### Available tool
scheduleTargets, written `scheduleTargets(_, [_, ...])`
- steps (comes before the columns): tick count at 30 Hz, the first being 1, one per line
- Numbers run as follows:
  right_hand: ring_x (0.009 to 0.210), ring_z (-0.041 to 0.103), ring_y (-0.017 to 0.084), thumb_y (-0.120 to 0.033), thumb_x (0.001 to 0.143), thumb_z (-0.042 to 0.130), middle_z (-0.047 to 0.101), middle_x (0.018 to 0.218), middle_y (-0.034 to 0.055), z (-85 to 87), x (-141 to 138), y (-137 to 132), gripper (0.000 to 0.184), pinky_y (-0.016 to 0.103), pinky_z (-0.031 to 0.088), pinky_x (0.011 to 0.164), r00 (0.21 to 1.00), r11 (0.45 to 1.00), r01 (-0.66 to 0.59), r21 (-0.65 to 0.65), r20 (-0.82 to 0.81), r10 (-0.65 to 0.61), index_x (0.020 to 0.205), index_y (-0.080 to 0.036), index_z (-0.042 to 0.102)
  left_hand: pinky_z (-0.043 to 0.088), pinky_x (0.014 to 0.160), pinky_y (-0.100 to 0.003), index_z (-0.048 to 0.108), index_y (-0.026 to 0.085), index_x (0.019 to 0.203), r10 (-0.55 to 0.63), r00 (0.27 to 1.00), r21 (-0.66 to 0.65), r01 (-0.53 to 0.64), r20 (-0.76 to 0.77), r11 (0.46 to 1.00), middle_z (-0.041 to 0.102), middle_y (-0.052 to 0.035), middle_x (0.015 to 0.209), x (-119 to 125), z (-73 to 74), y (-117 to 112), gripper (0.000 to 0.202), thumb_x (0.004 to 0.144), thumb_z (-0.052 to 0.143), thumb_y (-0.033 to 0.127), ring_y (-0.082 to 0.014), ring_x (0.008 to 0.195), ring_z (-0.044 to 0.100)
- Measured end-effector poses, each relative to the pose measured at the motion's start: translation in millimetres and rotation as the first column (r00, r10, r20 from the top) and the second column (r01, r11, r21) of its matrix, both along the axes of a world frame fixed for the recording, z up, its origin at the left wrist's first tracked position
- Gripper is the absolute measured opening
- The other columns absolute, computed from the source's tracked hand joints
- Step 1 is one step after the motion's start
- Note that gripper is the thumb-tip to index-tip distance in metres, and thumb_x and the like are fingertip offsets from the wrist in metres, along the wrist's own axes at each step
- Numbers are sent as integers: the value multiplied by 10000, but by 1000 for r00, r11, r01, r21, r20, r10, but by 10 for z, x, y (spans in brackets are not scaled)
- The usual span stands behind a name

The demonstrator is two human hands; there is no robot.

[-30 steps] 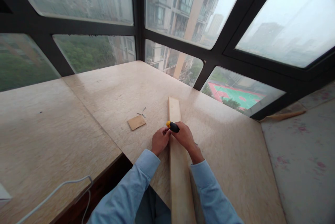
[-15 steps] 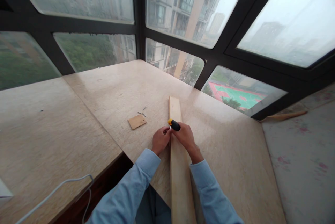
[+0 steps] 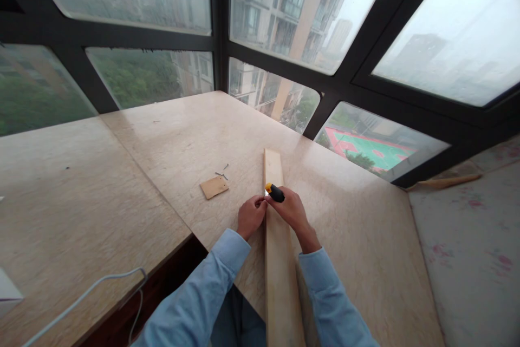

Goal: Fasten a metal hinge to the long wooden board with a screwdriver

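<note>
A long pale wooden board (image 3: pixel 281 266) lies on the tabletop, running away from me. Over its left edge, my right hand (image 3: pixel 291 207) is closed around what looks like a screwdriver (image 3: pixel 277 192) with a black and yellow handle. A small bit of bright metal shows below the yellow end. My left hand (image 3: pixel 251 216) is closed in a pinch against the board's left edge, close to the tool; what its fingertips hold is too small to make out. To the left lie a small flat wooden piece (image 3: pixel 214 188) with holes and several loose screws (image 3: pixel 221 175).
The stone-patterned tabletop (image 3: pixel 162 141) has a seam and a cut-out front edge near my left arm. A white cable (image 3: pixel 97 285) and the corner of a white box (image 3: pixel 7 293) are at lower left. Dark-framed windows (image 3: pixel 221 27) border the back; a patterned wall (image 3: pixel 471 239) stands right.
My right hand and the tool have shifted very slightly to the right and tilted a little. My left hand keeps its pinch at the board's edge. The view has moved slightly.
</note>
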State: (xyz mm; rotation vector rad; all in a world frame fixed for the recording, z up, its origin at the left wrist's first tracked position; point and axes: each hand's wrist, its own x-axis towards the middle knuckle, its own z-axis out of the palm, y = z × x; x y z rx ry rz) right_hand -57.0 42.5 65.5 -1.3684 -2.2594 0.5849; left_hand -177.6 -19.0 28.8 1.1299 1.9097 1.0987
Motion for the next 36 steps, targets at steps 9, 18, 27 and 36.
scheduleTargets(9, [723,615,192,-306,809,596,689,774,51,-17,-57,-34,129,255,349,606,996,999,10,-36,93,-6,777,-194,652,466,729,-237,705,198,988,-14,1000,10,14,20,1000,723,-32,959,10,40,-12,242,870,525,310,-163,847,662])
scheduleTargets(18, [850,582,169,-188,769,606,641,899,56,-53,-13,15,102,256,409,732,992,993,-117,0,-35,117,863,-178,644,438,703,-233,704,198,955,-30,999,2,30,-28,1000,724,-31,953,-1,36,-3,228,868,527,315,-168,871,656])
scheduleTargets(27, [725,627,197,-423,795,605,692,757,53,-29,3,1,255,254,386,605,998,997,59,-55,-30,-61,814,-183,686,456,728,-239,705,198,1000,-2,1000,0,2,-3,1000,726,-39,975,8,1,0,265,855,531,335,-173,891,657])
scheduleTargets(36, [789,599,175,-192,750,620,667,853,48,-43,-3,18,80,261,418,699,993,994,-107,33,-50,109,824,-175,647,434,712,-241,709,197,977,-22,1000,-3,22,-22,1000,725,-33,964,3,54,-3,248,863,522,312,-171,875,655])
